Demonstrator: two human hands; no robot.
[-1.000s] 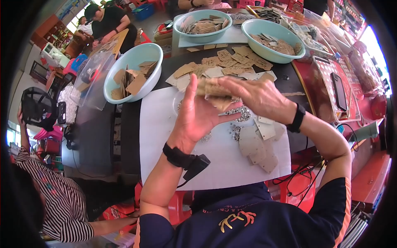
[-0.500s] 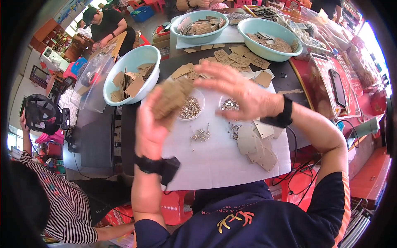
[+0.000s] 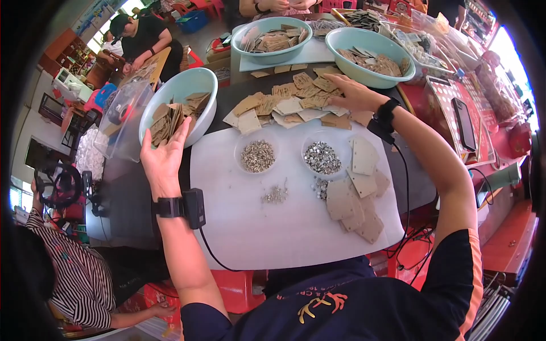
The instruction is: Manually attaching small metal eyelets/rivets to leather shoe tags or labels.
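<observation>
My left hand (image 3: 166, 156) is palm up at the near rim of a pale blue basin (image 3: 208, 116) on the left. Its fingers are spread, with nothing between them. Inside that basin lie brown cards (image 3: 185, 108), partly behind my fingertips. My right hand (image 3: 361, 95) is stretched out over the right end of a row of flat brown and whitish cards (image 3: 296, 102) at the table's far side. Its fingers reach across the cards; whether they touch is hard to tell. Two clear round dishes of small metal pieces, a left one (image 3: 257, 156) and a right one (image 3: 322, 158), stand on the white sheet.
Plain grey-brown cards (image 3: 355, 207) overlap on the right of the white sheet (image 3: 261, 233). Loose metal pieces (image 3: 276, 195) lie nearer me. Two more basins (image 3: 273, 57) with cards stand at the back. A phone (image 3: 464, 124) lies right. Another person in stripes (image 3: 85, 278) sits left.
My left hand has moved left to the basin and no longer holds the stack of brown cards. My right hand has moved right and away from me, over the card row.
</observation>
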